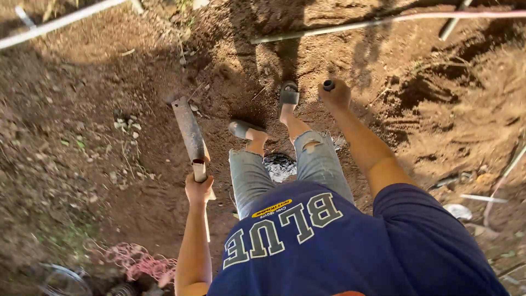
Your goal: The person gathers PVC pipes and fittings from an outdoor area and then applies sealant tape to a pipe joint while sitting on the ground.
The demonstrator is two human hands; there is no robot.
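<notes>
My left hand [198, 189] is closed around the wooden handle of a digging tool. Its long, rusty, flat metal blade [187, 129] points away from me over the bare brown soil. My right hand [336, 96] is stretched forward and wrapped around a stick or handle, of which only the dark round end [328, 85] shows above the fist. Between the hands are my legs in torn jeans and my feet in grey sandals [289, 94], standing on loose, dug-up earth.
A white pipe [60, 22] crosses the top left and a thin pipe [383, 21] lies across the top. Pink netting [139, 262] sits at the bottom left. A crumpled silvery sheet [279, 167] lies under my legs. Soil mounds rise at the right.
</notes>
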